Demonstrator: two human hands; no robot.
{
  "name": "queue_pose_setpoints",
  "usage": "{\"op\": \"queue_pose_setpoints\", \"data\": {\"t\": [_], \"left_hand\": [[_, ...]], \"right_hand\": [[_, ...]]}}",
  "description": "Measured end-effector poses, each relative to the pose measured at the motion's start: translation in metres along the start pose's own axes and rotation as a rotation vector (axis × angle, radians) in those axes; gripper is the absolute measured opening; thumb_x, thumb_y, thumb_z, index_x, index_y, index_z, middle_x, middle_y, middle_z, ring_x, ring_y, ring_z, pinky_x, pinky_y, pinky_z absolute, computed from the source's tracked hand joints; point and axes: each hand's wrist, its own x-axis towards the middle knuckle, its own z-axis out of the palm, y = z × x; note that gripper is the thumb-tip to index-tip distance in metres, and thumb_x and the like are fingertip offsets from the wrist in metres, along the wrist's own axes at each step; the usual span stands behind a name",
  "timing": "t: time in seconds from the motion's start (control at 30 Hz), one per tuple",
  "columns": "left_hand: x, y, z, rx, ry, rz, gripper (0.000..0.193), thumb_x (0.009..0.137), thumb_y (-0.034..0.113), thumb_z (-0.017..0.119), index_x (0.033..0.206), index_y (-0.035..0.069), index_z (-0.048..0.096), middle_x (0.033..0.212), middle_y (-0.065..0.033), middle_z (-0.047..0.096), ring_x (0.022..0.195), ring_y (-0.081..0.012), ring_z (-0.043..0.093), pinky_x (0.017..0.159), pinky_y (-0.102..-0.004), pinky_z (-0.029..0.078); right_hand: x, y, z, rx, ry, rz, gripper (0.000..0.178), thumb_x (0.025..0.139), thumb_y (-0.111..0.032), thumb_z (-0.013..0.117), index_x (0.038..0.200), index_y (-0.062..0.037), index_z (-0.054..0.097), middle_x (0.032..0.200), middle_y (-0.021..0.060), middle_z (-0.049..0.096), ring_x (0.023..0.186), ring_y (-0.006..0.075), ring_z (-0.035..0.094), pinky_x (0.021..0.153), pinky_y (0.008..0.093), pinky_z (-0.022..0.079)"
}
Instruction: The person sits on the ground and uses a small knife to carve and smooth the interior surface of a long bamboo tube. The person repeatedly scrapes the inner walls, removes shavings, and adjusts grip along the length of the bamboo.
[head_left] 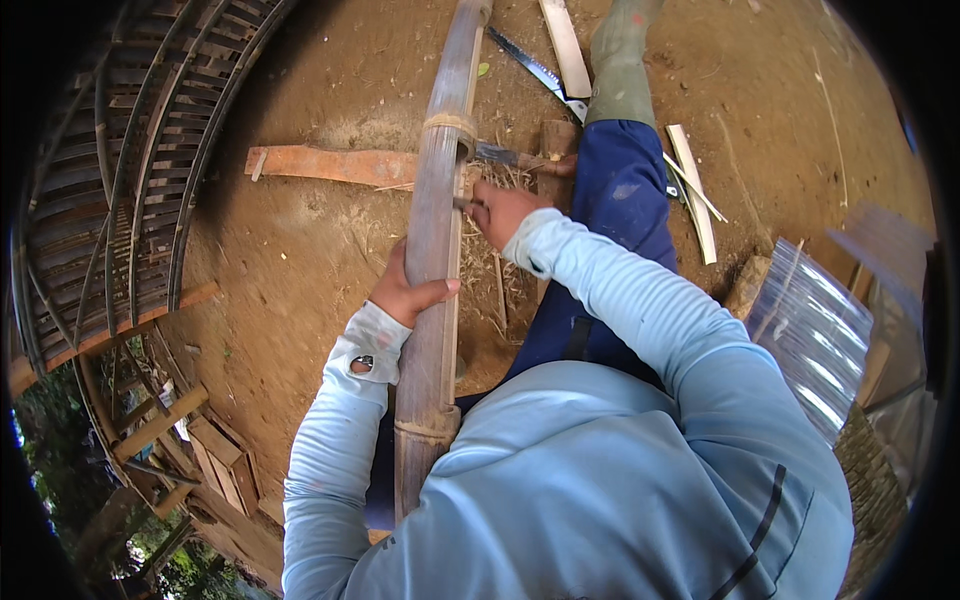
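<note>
Spanning bamboo (pixel 432 215) edges (dirt (pixel 300 235) either side): left hand (pixel 400 294)

Long grey-brown bamboo pole (pixel 433 210) | tan-ringed joints, right side cut open | lying lengthwise | small dark slim tool (pixel 462 203) at right edge

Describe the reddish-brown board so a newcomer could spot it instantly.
Find the grey-brown bamboo pole running up the middle, held by the left hand. Beyond that hand, the board stretches out left of the pole. Its reddish colour and crosswise lie set it apart from the pale wood strips right of the pole.
</note>
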Motion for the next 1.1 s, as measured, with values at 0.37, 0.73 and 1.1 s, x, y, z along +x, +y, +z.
{"op": "queue_pose_setpoints", "data": {"t": [0.37,0.73,1.1], "left_hand": [[0.003,-0.002,-0.002,0.026,-0.004,0.011,0.101,0.064,0.027,0.083,0.138,-0.009,0.025,0.123,-0.0205,0.051,0.113,-0.0275,0.053,0.096,-0.0359,0.043],[-0.003,0.010,0.001,0.039,-0.001,0.015,0.098,0.066,0.025,0.082,0.138,-0.009,0.025,0.121,-0.0203,0.053,0.111,-0.0279,0.054,0.095,-0.0355,0.044],[0.000,0.002,0.000,0.043,-0.003,0.014,0.099,0.065,0.026,0.083,0.139,-0.008,0.025,0.123,-0.0201,0.052,0.112,-0.0274,0.052,0.095,-0.0356,0.044]], "right_hand": [[-0.021,-0.003,-0.001,-0.032,-0.026,-0.026,0.023,0.094,-0.030,0.050,0.103,-0.0094,0.052,0.084,0.0226,0.063,0.082,0.0441,0.060,0.074,0.0509,0.047],[-0.014,0.004,-0.005,0.011,-0.011,0.003,0.025,0.093,-0.030,0.050,0.103,-0.0079,0.053,0.089,0.0245,0.063,0.088,0.0446,0.060,0.077,0.0502,0.047],[0.008,0.010,-0.003,0.031,-0.007,0.068,0.029,0.094,-0.033,0.047,0.110,-0.0099,0.054,0.096,0.0236,0.064,0.093,0.0425,0.061,0.083,0.0494,0.046]]}}
